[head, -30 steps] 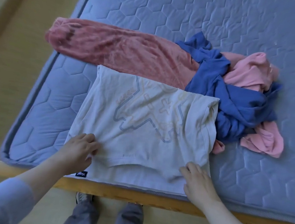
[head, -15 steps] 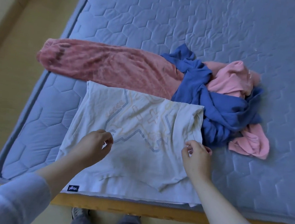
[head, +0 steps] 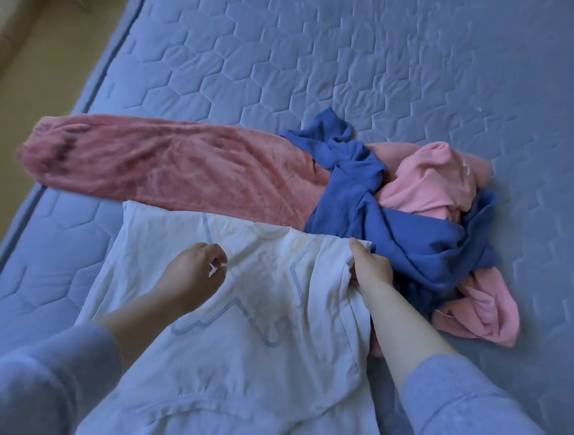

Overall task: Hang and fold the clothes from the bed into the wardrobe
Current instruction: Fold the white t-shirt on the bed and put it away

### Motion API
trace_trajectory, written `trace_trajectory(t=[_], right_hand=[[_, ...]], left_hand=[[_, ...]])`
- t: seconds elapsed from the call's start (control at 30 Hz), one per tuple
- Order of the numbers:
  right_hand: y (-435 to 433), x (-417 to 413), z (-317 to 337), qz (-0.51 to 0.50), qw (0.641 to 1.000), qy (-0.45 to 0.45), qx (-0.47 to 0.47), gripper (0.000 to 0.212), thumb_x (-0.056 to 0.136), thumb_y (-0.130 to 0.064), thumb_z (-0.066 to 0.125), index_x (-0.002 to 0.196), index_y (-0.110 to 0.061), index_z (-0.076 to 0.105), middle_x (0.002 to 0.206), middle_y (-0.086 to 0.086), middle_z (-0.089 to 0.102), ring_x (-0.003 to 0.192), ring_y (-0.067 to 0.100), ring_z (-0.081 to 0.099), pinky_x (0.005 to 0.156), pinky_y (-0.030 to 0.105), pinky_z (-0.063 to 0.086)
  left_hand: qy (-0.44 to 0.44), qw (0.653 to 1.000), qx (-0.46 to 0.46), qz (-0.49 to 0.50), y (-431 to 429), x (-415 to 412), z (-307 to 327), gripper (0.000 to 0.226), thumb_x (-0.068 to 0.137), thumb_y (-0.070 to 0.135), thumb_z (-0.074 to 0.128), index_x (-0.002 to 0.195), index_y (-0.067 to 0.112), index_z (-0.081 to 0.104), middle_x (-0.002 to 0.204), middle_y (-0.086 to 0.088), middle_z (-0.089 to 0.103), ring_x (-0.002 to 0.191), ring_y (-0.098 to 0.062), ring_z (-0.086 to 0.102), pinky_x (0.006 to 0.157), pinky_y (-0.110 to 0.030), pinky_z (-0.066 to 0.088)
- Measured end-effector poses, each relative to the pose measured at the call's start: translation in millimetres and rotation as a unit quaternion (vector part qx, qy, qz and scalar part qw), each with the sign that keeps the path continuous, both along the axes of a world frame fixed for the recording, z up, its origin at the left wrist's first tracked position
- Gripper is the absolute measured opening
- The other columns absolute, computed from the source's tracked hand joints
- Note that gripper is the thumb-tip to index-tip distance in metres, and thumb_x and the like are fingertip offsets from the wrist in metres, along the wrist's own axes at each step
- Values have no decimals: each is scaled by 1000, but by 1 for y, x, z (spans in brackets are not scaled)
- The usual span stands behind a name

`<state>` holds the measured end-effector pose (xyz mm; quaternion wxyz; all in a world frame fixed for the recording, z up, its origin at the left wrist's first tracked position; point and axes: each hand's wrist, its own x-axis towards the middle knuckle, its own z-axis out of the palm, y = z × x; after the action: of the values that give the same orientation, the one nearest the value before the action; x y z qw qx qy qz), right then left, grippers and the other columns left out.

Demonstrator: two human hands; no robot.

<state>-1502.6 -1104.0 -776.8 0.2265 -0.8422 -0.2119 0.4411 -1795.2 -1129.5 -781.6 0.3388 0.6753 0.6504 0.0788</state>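
Near, 6 o'clock: white shirt (head: 234,350) lies flat on the bed (head: 325,66), print up, hem toward me. It is spread like this so the sides can fold in square.

My left hand (head: 190,276) rests on the shirt's middle. Its fingers (head: 219,258) are curled and the tips look closed on a small pinch of cloth. My read: it anchors the fold line.

My right hand (head: 372,268), at 3 o'clock of the shirt, has its fingers wrapped round the right edge. That edge is bunched and raised off the mattress, held so that side can come across toward the left.

Judgement: first side fold is in hand. Wardrobe not in view.

At 12 o'clock of the shirt, the fleece trousers (head: 166,166), dusty pink, lie long from left to right and touch the shirt's top edge.

At 1 to 2 o'clock, a blue top (head: 397,233) is tangled with a pale pink top (head: 429,180), close against my right knuckles. Risk: blue cloth gets caught in the fold.

Far, 9 to 10 o'clock: floor (head: 32,77).
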Motion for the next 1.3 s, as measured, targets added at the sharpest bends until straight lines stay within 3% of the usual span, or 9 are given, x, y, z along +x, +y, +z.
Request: trace_trajectory(t=[0.13,0.27,0.4,0.6,0.77,0.83,1.03,1.2,1.3], right_hand=[[27,4,-10,-32,996,-38,78,23,91,-10,50,68,-9,50,68,3,51,68,21,45,61,28,36],[25,15,-13,-22,986,-110,123,29,94,-4,38,111,-8,61,102,3,61,94,18,52,79,24,35],[15,13,-29,-23,996,-35,76,46,94,-24,49,140,-23,44,126,-1,59,114,22,55,98,33,42],[27,17,-32,-130,983,-36,123,26,90,-22,60,90,5,62,77,5,59,75,18,52,64,28,41],[20,30,-31,-253,946,-80,187,12,93,-21,55,89,-12,61,74,-7,60,64,6,51,53,11,40],[13,29,-35,-261,948,-71,168,12,94,-20,54,95,-12,63,80,-5,62,69,9,54,62,17,43],[19,18,-27,-153,976,-117,104,32,88,-14,58,119,-4,57,114,12,65,102,29,61,86,33,48],[7,-26,-6,56,904,-365,214,43,82,-6,65,124,-5,56,119,14,58,109,31,52,89,41,43],[6,-63,-8,181,908,-289,244,30,83,-3,62,114,-7,61,110,7,63,99,25,58,83,38,47]], left_hand=[[-8,1000,-12,-17,31,13,-11,13,91,18,56,102,17,64,98,2,60,85,-15,59,76,-31,48],[-1,1000,-18,-25,55,13,-17,15,91,16,55,102,14,64,99,-1,61,86,-19,61,78,-33,50],[22,999,7,-34,70,6,-26,19,86,9,61,105,7,63,104,-12,60,96,-32,59,83,-40,48],[99,988,51,-107,90,25,-40,43,93,26,58,134,13,52,129,-8,54,118,-34,47,101,-42,36],[87,994,57,-43,105,32,-46,17,93,25,57,93,16,71,93,-3,65,92,-30,60,80,-38,41],[81,995,62,-19,107,34,-47,16,92,23,58,89,15,71,90,-3,65,90,-29,60,77,-37,40],[80,994,49,-49,109,18,-40,13,89,23,63,93,11,68,95,-7,64,89,-28,57,72,-39,46],[160,986,35,-27,106,-47,-33,21,90,20,61,105,6,66,109,-15,62,104,-39,51,87,-45,43],[183,982,34,39,99,-92,-32,18,88,14,63,90,-4,60,100,-26,58,94,-43,50,84,-48,40]])
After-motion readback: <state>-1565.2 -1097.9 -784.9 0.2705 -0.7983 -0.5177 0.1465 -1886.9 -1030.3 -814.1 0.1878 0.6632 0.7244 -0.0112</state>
